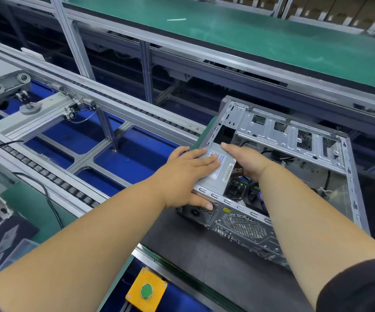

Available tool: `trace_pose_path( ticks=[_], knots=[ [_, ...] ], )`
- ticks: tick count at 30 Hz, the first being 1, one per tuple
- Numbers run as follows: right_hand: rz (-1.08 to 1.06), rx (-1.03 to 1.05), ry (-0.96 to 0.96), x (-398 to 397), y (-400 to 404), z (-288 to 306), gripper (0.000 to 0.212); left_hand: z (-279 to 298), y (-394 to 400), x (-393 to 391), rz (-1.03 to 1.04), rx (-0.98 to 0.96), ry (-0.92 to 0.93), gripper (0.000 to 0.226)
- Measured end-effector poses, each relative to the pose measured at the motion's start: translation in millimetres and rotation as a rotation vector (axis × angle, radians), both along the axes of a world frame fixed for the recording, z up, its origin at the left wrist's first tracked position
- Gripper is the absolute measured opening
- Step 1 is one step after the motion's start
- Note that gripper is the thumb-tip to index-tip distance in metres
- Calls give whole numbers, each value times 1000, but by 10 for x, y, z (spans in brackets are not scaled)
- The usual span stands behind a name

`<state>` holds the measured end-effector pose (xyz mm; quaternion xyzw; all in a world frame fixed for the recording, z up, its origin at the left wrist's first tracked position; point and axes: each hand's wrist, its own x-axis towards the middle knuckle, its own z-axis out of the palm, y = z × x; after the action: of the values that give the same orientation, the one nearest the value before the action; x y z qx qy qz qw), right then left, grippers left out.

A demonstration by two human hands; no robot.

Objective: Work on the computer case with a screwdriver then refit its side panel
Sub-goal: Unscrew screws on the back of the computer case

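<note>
A dark mat carries the open computer case lying on its side.

1. The computer case lies open-side up on a mat, centre right of the frame.
2. The power supply sits in the case's near-left corner, under both hands.
3. A push-button box sits at bottom centre.
4. A conveyor rail crosses the left.
</note>
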<state>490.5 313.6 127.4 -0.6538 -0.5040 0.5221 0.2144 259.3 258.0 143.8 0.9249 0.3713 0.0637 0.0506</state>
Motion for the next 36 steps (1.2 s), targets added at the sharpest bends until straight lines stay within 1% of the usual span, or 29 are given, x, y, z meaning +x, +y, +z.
trace_pose_path(
  ticks=[1, 2, 4, 5, 9, 10, 12, 13, 14, 16, 19, 22, 23, 24, 25, 27, 28, 30, 33, 36],
  knots=[
    [7, 1, -17, 11, 13, -2, 51, 15, -7, 7, -5, 10, 17, 107],
    [13, 2, -29, 23, 19, -1, 54, 28, -14, 15, -13, 10, 26, 105],
    [28, 5, -57, 42, 24, -2, 68, 50, -35, 27, -40, 4, 38, 102],
    [41, 14, -77, 43, 17, 9, 72, 57, -46, 32, -53, 4, 41, 100],
    [33, 89, -147, 54, 46, 32, 68, 73, -56, 48, -81, -10, 42, 98],
    [6, 105, -132, 54, 74, 12, 63, 78, -54, 50, -84, -14, 38, 98],
    [-105, 112, -14, 27, 114, -20, 40, 85, -41, 57, -93, -13, 40, 98],
    [-144, 110, 36, 14, 116, -30, 32, 87, -37, 60, -99, -8, 46, 99],
    [-155, 101, 46, -3, 113, -32, 31, 86, -32, 62, -102, -7, 49, 99],
    [-157, 70, 24, -17, 80, -26, 39, 77, -29, 60, -97, -19, 35, 99],
    [-225, -17, 135, -16, 49, 22, 49, 59, -51, 41, -81, -68, -35, 97],
    [-183, -90, 172, -38, -14, 127, 56, 37, -90, 21, -74, -71, -85, 94],
    [-142, -108, 138, -64, -40, 175, 59, 32, -105, 12, -73, -57, -94, 93],
    [-94, -106, 52, -95, -70, 212, 64, 29, -119, 3, -76, -45, -103, 94],
    [-49, -81, -73, -130, -101, 235, 67, 28, -131, -6, -80, -42, -118, 95],
    [-17, 27, -291, -195, -155, 230, 59, 30, -136, -18, -92, -77, -163, 93],
    [-35, 100, -323, -214, -178, 204, 53, 29, -126, -22, -105, -97, -168, 87],
    [-66, 183, -289, -229, -217, 159, 47, 19, -107, -20, -133, -93, -147, 77],
    [-89, 166, -232, -212, -217, 137, 42, 1, -99, -20, -150, -75, -171, 73],
    [-94, 156, -218, -203, -205, 139, 46, -38, -85, -31, -159, -65, -195, 73]
  ],
)
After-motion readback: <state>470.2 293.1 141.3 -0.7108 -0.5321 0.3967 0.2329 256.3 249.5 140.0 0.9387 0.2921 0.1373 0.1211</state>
